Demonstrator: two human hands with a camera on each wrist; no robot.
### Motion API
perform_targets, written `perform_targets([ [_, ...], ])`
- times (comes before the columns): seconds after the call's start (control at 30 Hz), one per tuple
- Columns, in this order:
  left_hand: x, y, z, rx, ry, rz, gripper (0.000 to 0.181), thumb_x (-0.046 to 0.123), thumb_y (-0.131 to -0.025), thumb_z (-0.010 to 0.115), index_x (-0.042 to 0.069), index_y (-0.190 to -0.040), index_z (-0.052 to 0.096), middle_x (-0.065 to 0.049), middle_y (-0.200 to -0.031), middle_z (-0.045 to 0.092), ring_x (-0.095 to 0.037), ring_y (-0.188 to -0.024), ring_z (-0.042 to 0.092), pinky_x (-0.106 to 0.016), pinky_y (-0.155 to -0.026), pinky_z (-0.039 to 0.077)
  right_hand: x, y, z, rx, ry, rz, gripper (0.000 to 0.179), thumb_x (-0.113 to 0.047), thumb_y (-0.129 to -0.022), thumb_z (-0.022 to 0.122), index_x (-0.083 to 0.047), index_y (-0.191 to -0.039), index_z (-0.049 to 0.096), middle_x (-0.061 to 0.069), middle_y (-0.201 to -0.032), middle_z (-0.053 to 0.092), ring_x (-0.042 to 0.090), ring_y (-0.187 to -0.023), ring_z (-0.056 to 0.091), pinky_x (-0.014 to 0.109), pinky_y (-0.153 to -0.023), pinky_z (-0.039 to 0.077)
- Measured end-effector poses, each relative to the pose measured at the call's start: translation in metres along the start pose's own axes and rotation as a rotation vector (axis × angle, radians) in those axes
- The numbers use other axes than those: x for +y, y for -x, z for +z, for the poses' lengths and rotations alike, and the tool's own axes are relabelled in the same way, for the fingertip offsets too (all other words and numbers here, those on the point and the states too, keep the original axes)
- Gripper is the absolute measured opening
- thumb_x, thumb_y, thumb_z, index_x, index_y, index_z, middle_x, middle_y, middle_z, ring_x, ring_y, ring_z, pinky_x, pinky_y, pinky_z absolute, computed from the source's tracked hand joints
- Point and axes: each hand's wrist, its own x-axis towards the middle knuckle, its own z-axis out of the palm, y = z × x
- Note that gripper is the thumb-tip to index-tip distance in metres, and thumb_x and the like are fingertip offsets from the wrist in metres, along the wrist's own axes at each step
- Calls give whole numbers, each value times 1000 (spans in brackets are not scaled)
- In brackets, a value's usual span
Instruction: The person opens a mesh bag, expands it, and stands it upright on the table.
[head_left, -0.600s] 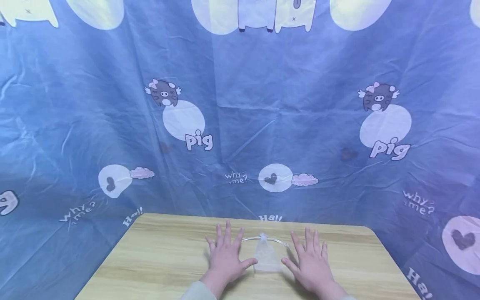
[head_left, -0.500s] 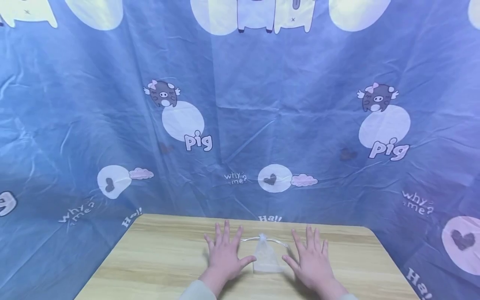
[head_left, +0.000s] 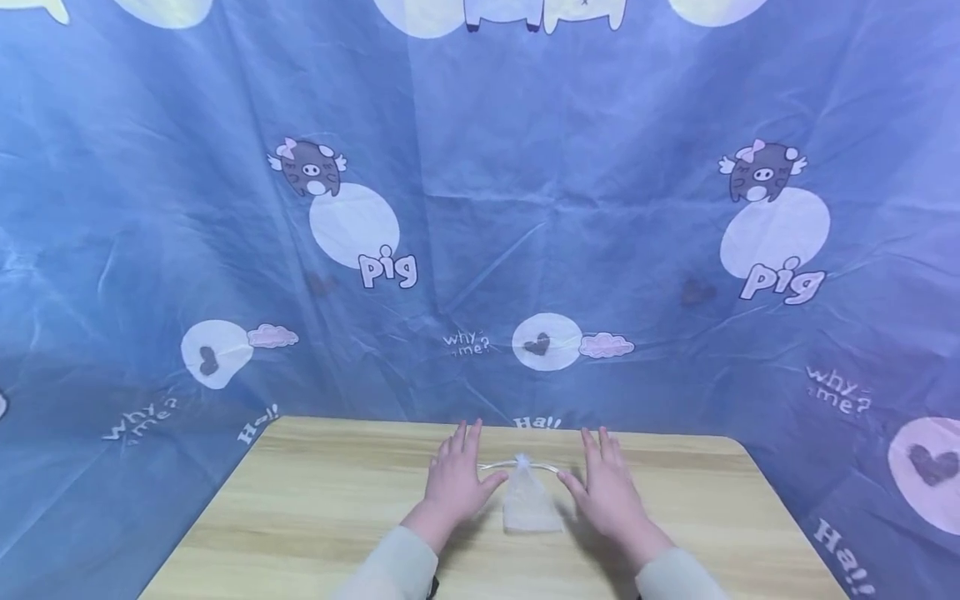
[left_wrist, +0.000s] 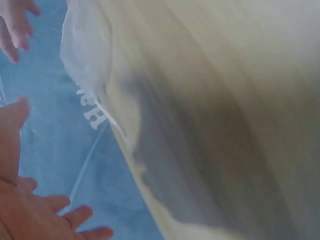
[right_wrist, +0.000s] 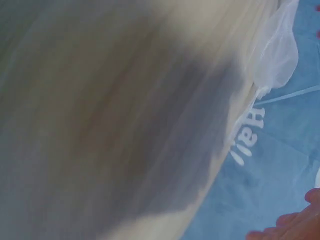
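A small white sheer drawstring pouch (head_left: 530,505) lies on the wooden table (head_left: 315,500), its gathered neck toward the far edge and its cords (head_left: 495,464) spread to either side. My left hand (head_left: 454,482) is held just left of it, fingers straight and thumb pointing at the pouch. On the other side, my right hand (head_left: 611,493) mirrors that pose, its thumb near the end of the right cord. Both hands hold nothing. Shadows below them show on the table. The wrist views catch the pouch (left_wrist: 87,45) beyond the tabletop and the spread fingers of the left hand (left_wrist: 35,212).
A blue curtain (head_left: 480,250) printed with pigs, clouds and lettering hangs behind and along both sides of the table. The table's far edge runs close beyond the fingertips. Light sleeves (head_left: 397,567) cover both forearms.
Both hands have risen and turned more sideways, their fingers drawn closer together and palms tipping toward each other. The head view has shifted slightly downward. The pouch lies where it was.
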Motion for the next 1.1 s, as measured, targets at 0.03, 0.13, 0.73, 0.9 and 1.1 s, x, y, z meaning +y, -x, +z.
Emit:
perform_targets([
  [0.03, -2, -2, 1, -10, 38, -5, 92, 53, -95, 75, 6, -163, 34, -27, -164, 37, -53, -143, 42, -70, -110, 40, -1, -3, 3, -9, -25, 4, 84, -35, -102, 71, 9, -160, 28, 43, -163, 18, 63, -150, 18, 72, -119, 20],
  [0.13, -8, -7, 4, -45, 121, -27, 84, 40, -96, 77, 2, -160, 37, -25, -162, 41, -50, -144, 43, -66, -115, 38, -6, -11, 13, -50, -103, 39, 81, -30, -104, 69, 12, -159, 27, 41, -162, 25, 60, -150, 23, 69, -120, 23],
  [0.73, -15, -45, 27, -82, 249, -64, 42, 20, -97, 76, -4, -131, 67, -17, -120, 71, -39, -113, 67, -56, -102, 52, -14, -49, 44, -34, -357, 109, 35, -4, -99, 70, 10, -131, 65, 14, -106, 73, 31, -97, 71, 51, -91, 59],
  [0.9, -14, -49, 38, -71, 187, -75, 33, 19, -95, 77, 3, -124, 74, -14, -117, 72, -39, -112, 65, -60, -101, 49, -11, -54, 50, -59, -328, 88, 20, -2, -96, 72, 6, -114, 74, 15, -103, 75, 34, -99, 71, 55, -94, 57],
  [1.1, -8, -51, 47, -73, 94, -71, 22, 18, -91, 81, 13, -112, 80, -6, -111, 73, -34, -108, 65, -55, -95, 47, -6, -59, 55, -128, -306, 117, 14, -1, -90, 76, 1, -105, 77, 14, -102, 77, 36, -100, 72, 57, -95, 56],
])
